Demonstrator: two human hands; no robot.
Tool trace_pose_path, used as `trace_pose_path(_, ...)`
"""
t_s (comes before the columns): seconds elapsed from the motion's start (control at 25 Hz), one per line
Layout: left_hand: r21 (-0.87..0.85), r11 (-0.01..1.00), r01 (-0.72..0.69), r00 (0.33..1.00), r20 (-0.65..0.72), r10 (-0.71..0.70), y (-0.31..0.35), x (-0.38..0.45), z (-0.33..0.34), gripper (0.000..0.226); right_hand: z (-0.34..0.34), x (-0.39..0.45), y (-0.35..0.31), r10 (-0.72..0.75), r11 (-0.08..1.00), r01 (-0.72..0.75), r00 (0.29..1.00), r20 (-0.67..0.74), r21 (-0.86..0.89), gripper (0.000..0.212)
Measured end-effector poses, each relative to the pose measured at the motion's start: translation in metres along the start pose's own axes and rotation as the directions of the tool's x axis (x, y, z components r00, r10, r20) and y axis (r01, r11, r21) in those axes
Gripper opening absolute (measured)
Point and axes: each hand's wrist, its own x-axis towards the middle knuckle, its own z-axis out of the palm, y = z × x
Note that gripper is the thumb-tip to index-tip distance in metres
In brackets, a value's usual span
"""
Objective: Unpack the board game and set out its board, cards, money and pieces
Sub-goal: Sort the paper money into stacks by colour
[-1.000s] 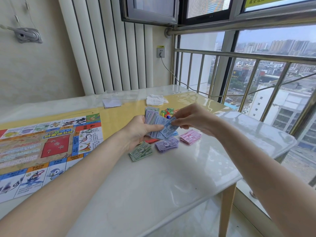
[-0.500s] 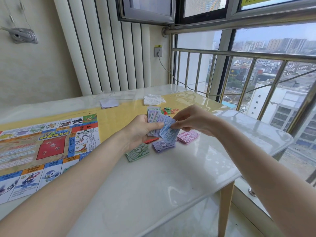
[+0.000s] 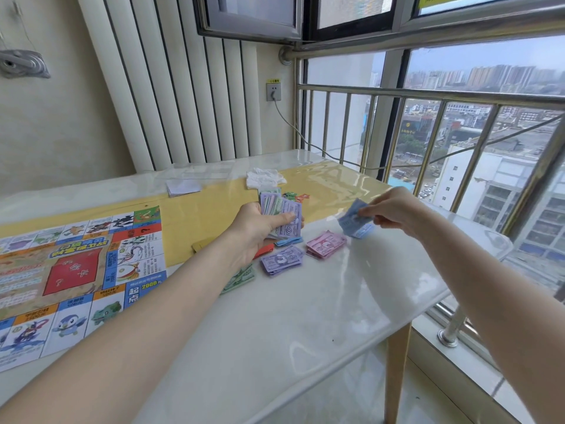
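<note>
My left hand [image 3: 260, 231] grips a fanned wad of play money [image 3: 282, 214] above the table. Off to the right, my right hand [image 3: 394, 211] pinches several blue notes [image 3: 354, 223] just over the tabletop. On the table lie sorted piles: pink notes [image 3: 325, 243], purple notes [image 3: 282, 260] and green notes [image 3: 241, 278], the last partly hidden by my left forearm. Red and blue card edges [image 3: 266, 250] show under my left hand. The game board [image 3: 76, 270] lies flat at the left. Small coloured pieces [image 3: 295, 196] sit behind the wad.
The white glossy table [image 3: 290, 316] ends at the right near a metal window railing [image 3: 428, 96]. At the back lie a crumpled white wrapper [image 3: 264, 177] and a white paper stack [image 3: 183, 187]. A cable runs from the wall socket [image 3: 273, 91] along the railing.
My right hand has pulled blue notes out of the wad and carried them right and down, away from my left hand. The left hand keeps holding the remaining wad.
</note>
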Motion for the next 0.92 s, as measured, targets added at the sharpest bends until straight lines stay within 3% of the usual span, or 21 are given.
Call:
trace_pose_path(0.2, 0.030, 1.000, -0.001, 0.999, 0.034, 0.000, -0.003, -0.001, 0.005, 0.027, 0.009, 0.012, 0.024, -0.058, 0.922, 0.025, 0.996, -0.072, -0.386, 0.029)
trace_pose_path(0.32, 0.039, 0.999, 0.011, 1.000, 0.020, -0.012, -0.004, -0.001, 0.003, 0.024, 0.015, 0.010, 0.019, -0.171, 0.856, 0.075, 0.974, -0.145, -0.511, 0.036)
trace_pose_path(0.4, 0.018, 1.000, 0.015, 0.999, 0.038, -0.016, -0.005, -0.002, 0.002, 0.009, 0.019, 0.001, 0.005, -0.280, 0.900, 0.208, 0.949, -0.144, -0.382, 0.028)
trace_pose_path(0.44, 0.013, 1.000, 0.016, 0.999, 0.040, -0.017, -0.005, -0.004, 0.002, 0.006, 0.023, -0.006, -0.005, -0.289, 0.939, 0.272, 0.956, -0.052, -0.212, 0.025)
trace_pose_path(0.52, 0.011, 1.000, 0.010, 1.000, 0.028, -0.011, -0.005, -0.006, 0.001, 0.009, 0.034, -0.025, -0.024, -0.288, 0.957, 0.263, 0.915, 0.283, 0.123, 0.029)
trace_pose_path(0.6, 0.010, 1.000, -0.008, 0.999, 0.036, 0.007, -0.004, -0.010, -0.002, 0.009, 0.046, -0.038, -0.036, -0.300, 0.952, 0.229, 0.829, 0.472, 0.204, 0.029)
trace_pose_path(0.68, 0.010, 1.000, -0.001, 0.995, 0.096, 0.000, 0.000, -0.015, -0.009, 0.006, 0.055, -0.042, -0.043, -0.325, 0.944, 0.249, 0.814, 0.482, 0.215, 0.021)
trace_pose_path(0.8, -0.124, 0.988, 0.088, 0.982, 0.179, -0.065, 0.005, -0.020, -0.024, 0.008, 0.060, -0.045, -0.049, -0.305, 0.948, 0.242, 0.876, 0.373, 0.206, 0.012)
trace_pose_path(0.92, -0.127, 0.987, 0.096, 0.990, 0.113, -0.081, 0.004, -0.018, -0.040, 0.018, 0.069, -0.055, -0.045, -0.230, 0.953, 0.152, 0.927, 0.296, 0.263, 0.012)
